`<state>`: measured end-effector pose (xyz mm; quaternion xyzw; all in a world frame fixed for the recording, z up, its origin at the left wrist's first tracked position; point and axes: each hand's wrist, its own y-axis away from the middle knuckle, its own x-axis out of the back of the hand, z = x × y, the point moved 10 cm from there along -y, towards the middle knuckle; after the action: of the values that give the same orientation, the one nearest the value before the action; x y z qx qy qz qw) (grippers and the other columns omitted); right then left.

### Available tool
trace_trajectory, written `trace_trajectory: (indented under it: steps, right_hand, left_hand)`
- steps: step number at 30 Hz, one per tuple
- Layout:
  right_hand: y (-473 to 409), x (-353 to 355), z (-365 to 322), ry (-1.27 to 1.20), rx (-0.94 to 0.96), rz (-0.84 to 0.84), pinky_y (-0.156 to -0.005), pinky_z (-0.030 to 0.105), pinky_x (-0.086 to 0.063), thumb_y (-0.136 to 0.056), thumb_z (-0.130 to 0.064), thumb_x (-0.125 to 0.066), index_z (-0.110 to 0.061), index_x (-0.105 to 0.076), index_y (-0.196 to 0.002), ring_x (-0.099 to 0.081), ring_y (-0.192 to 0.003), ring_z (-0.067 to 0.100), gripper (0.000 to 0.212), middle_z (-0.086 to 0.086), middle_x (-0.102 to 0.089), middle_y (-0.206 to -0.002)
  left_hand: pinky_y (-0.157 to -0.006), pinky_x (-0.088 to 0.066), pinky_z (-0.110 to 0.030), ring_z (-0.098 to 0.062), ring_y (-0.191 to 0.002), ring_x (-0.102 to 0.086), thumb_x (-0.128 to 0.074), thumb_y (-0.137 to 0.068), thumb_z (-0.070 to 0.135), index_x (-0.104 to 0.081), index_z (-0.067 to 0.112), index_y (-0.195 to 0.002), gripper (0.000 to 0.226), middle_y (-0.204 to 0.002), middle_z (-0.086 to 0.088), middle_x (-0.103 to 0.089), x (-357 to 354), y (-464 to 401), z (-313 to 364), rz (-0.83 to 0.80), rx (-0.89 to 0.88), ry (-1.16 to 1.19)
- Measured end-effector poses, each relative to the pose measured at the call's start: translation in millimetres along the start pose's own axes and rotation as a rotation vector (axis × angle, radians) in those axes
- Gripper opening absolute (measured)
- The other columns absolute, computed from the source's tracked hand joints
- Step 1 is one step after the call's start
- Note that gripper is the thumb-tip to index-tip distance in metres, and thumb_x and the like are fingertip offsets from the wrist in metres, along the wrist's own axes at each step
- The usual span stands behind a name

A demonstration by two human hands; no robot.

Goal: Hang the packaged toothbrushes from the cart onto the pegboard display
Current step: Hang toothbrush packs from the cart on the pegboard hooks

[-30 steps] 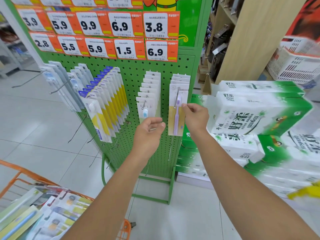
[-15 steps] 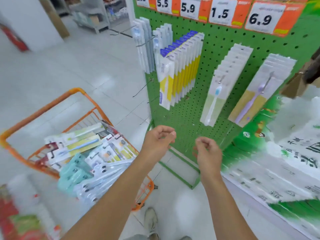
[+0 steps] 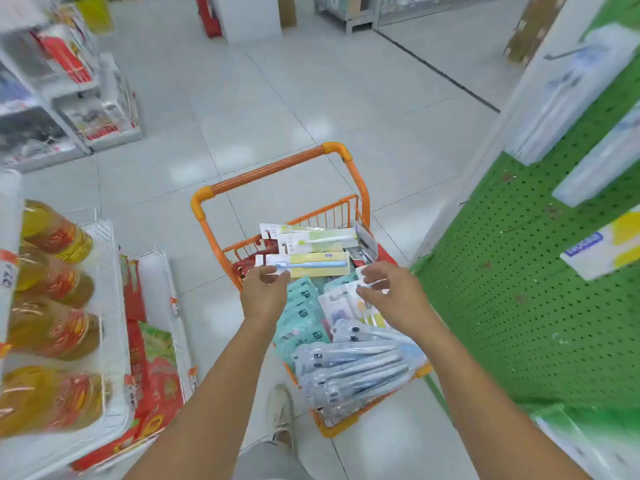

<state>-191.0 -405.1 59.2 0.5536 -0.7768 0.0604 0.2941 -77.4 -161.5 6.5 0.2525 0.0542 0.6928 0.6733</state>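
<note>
The orange cart stands in front of me, heaped with packaged toothbrushes. On top lies a yellow-carded pack with a blue toothbrush, and behind it a green-carded pack. My left hand pinches the blue pack's left end between thumb and fingers while it lies flat on the heap. My right hand hovers with loosely spread fingers over white packs near the cart's right side, holding nothing. Teal packs and clear blister packs fill the near half. The green pegboard stands to the right.
Several packs hang on the pegboard's upper part, blurred. To my left, a white wire shelf holds bottles of yellow oil and red boxes. My shoe is beside the cart. Open tiled floor stretches beyond the cart.
I have turned from the pegboard down to the cart. Both hands dropped from mid-air into the cart, and the left hand has reached the blue toothbrush pack.
</note>
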Motion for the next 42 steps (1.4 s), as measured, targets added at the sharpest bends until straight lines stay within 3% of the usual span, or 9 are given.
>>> trace_trajectory:
  steps: [5,9,12,18,23,28,35,39,42]
  right_hand:
    - [-113,-101,-36,0.302,0.042,-0.106,-0.110,0.035,-0.038,-0.092,-0.024,-0.072,-0.015,-0.044,-0.148,-0.047,-0.135,0.024,0.063,0.004,-0.048,-0.151]
    - [-182,-141,-31,0.561,0.011,-0.194,-0.120,0.041,-0.028,-0.091,-0.022,-0.072,-0.016,-0.023,-0.158,-0.020,-0.152,0.027,0.084,0.007,-0.023,-0.165]
    - [-206,-161,-10,0.741,-0.037,-0.282,-0.116,0.050,-0.034,-0.090,-0.026,-0.074,-0.017,-0.017,-0.159,-0.017,-0.152,0.031,0.090,0.007,-0.024,-0.164]
    - [-204,-165,18,0.882,-0.035,-0.168,-0.091,0.045,-0.050,-0.092,-0.025,-0.069,-0.015,-0.041,-0.140,-0.052,-0.119,0.035,0.057,0.012,-0.054,-0.128]
    - [-189,-159,37,0.856,-0.028,-0.166,-0.088,0.044,-0.047,-0.091,-0.023,-0.069,-0.027,-0.035,-0.149,-0.048,-0.116,0.035,0.068,0.013,-0.050,-0.126]
    - [-198,-152,25,0.788,0.115,-0.122,-0.098,0.046,-0.048,-0.085,-0.020,-0.076,-0.020,-0.056,-0.128,-0.035,-0.138,0.032,0.047,0.008,-0.042,-0.149]
    - [-196,-154,-26,0.555,0.248,-0.307,-0.080,0.048,-0.052,-0.075,-0.023,-0.079,-0.018,-0.053,-0.104,-0.058,-0.096,0.030,0.039,0.002,-0.060,-0.104]
    - [-177,-105,-76,0.237,0.228,-0.081,-0.087,0.037,-0.054,-0.073,-0.030,-0.089,-0.020,-0.051,-0.104,-0.062,-0.099,0.019,0.050,-0.001,-0.062,-0.102]
    - [-140,-39,-107,-0.109,0.159,0.229,-0.085,0.033,-0.058,-0.073,-0.029,-0.090,-0.013,-0.052,-0.109,-0.065,-0.094,0.021,0.055,0.009,-0.063,-0.106]
  left_hand:
    - [-0.089,-0.047,-0.030,-0.021,-0.106,-0.061,-0.073,-0.089,0.030,-0.060,0.012,-0.127,0.044,-0.117,-0.003,-0.064,52,-100,-31,-0.003,0.084,-0.158]
    - [-0.098,-0.051,-0.038,-0.024,-0.107,-0.063,-0.076,-0.087,0.029,-0.058,0.012,-0.128,0.047,-0.109,0.000,-0.063,27,-138,-52,-0.146,0.157,-0.223]
    - [-0.095,-0.053,-0.039,-0.022,-0.100,-0.062,-0.079,-0.085,0.032,-0.061,0.011,-0.121,0.045,-0.105,-0.001,-0.064,6,-148,-71,-0.192,0.197,-0.232]
    - [-0.080,-0.050,-0.031,-0.018,-0.087,-0.061,-0.079,-0.086,0.026,-0.065,0.010,-0.114,0.035,-0.088,0.004,-0.062,-21,-147,-84,-0.206,0.167,-0.212]
    - [-0.080,-0.053,-0.036,-0.021,-0.082,-0.060,-0.075,-0.089,0.025,-0.060,0.012,-0.118,0.035,-0.085,0.002,-0.058,-31,-144,-83,-0.208,0.182,-0.252]
    - [-0.068,-0.044,-0.030,-0.024,-0.084,-0.058,-0.060,-0.099,0.018,-0.059,0.012,-0.090,0.011,-0.086,0.000,-0.060,-29,-142,-68,-0.162,0.126,-0.200]
    - [-0.079,-0.061,-0.042,-0.026,-0.085,-0.073,-0.052,-0.104,0.019,-0.052,0.019,-0.087,0.017,-0.094,-0.010,-0.071,8,-140,-30,-0.193,0.101,0.177]
    - [-0.057,-0.056,-0.029,-0.013,-0.058,-0.065,-0.054,-0.104,0.018,-0.053,0.020,-0.089,0.015,-0.075,0.002,-0.069,38,-137,25,-0.115,-0.029,0.341]
    - [-0.070,-0.054,-0.035,-0.015,-0.072,-0.063,-0.056,-0.102,0.019,-0.057,0.021,-0.093,0.009,-0.069,0.012,-0.068,57,-137,61,-0.045,-0.126,0.452]
